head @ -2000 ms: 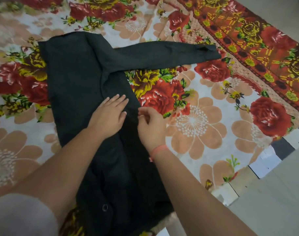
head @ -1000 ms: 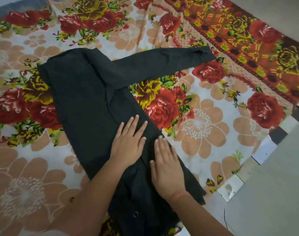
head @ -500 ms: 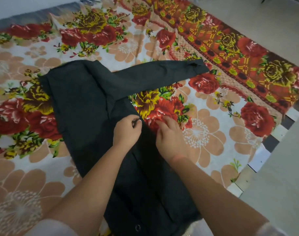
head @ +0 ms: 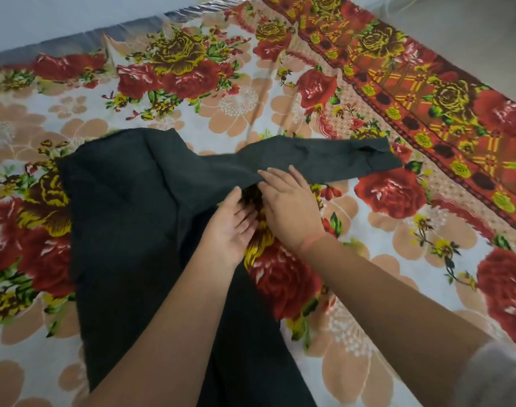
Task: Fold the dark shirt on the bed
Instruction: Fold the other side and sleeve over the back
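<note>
The dark shirt (head: 124, 230) lies flat on the floral bed sheet (head: 397, 259), its body running toward me. One long sleeve (head: 338, 160) stretches out to the right. My right hand (head: 292, 210) has its fingertips over the sleeve's lower edge near the armpit, and that edge is raised a little off the sheet. My left hand (head: 230, 230) is just beside it with the palm turned up and the fingers apart. Its thumb touches the raised fabric edge. The shirt's hem is hidden under my forearms.
The sheet's red and orange patterned border (head: 427, 92) runs along the far right, with pale floor (head: 471, 30) beyond it. A wall and the bed's far edge (head: 74, 36) lie at the top left. Bare sheet surrounds the shirt.
Both hands have moved up from the shirt's side seam to the base of the sleeve. The sleeve's lower edge now lifts off the sheet. The view has shifted forward.
</note>
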